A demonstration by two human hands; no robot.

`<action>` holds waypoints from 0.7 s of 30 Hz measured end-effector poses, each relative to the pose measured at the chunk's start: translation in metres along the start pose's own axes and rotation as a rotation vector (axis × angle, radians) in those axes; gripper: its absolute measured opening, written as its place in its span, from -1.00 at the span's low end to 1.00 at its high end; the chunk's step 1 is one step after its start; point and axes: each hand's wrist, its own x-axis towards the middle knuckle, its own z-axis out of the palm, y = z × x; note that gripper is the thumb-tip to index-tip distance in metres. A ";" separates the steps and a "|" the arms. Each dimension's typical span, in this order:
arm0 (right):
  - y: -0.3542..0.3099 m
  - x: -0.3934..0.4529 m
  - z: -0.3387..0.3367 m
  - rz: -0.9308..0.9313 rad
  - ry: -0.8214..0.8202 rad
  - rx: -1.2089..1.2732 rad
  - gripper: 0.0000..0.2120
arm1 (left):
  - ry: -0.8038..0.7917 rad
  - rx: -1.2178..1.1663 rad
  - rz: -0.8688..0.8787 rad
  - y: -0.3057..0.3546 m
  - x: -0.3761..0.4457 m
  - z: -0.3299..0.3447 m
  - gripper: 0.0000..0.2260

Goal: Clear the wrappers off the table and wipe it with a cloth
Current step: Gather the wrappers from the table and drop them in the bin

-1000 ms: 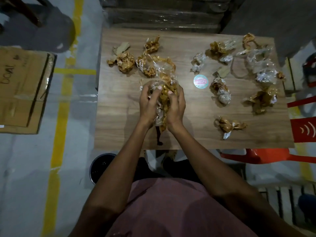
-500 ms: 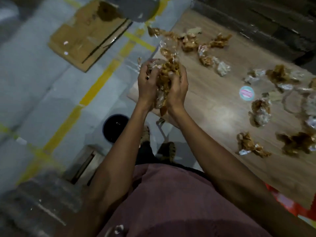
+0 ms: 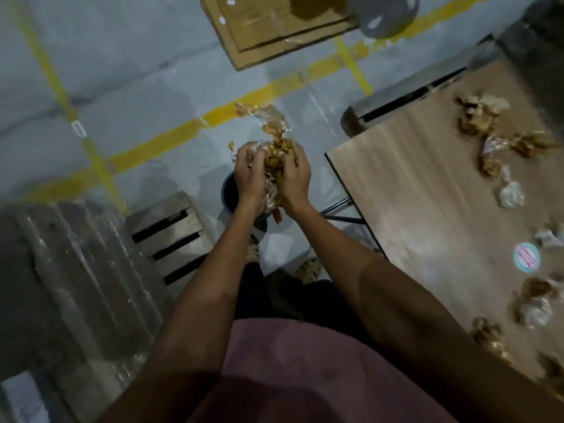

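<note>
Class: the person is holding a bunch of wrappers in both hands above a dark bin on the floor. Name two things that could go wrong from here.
1. A loose strip sticks up out of the wrapper bundle held between the left hand and right hand; on release, it might drift past the bin, which the hands largely hide.
2. Many wrappers remain on the table, some near its edge, and could get knocked onto the floor.

Wrapper bundle (image 3: 274, 154) in both hands, now off the table, above the bin (image 3: 229, 193).
</note>
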 end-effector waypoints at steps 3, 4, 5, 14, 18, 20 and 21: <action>0.020 0.012 0.029 0.066 -0.044 0.009 -0.65 | 0.048 0.035 -0.076 -0.026 0.028 -0.018 -0.73; 0.029 0.018 0.035 0.084 -0.048 0.023 -0.67 | 0.052 0.043 -0.093 -0.036 0.036 -0.021 -0.73; 0.039 0.025 0.041 0.095 -0.047 0.029 -0.69 | 0.061 0.058 -0.099 -0.045 0.045 -0.023 -0.71; 0.189 0.115 0.104 0.134 -0.106 -0.216 -0.50 | 0.165 0.099 -0.238 -0.191 0.155 -0.029 -0.86; 0.272 0.157 0.137 0.155 -0.173 -0.260 -0.59 | 0.216 0.123 -0.293 -0.269 0.212 -0.040 -0.77; 0.313 0.176 0.152 0.177 -0.191 -0.302 -0.66 | 0.198 0.143 -0.322 -0.309 0.235 -0.046 -0.74; 0.334 0.184 0.158 0.201 -0.188 -0.314 -0.67 | 0.177 0.164 -0.338 -0.328 0.245 -0.049 -0.69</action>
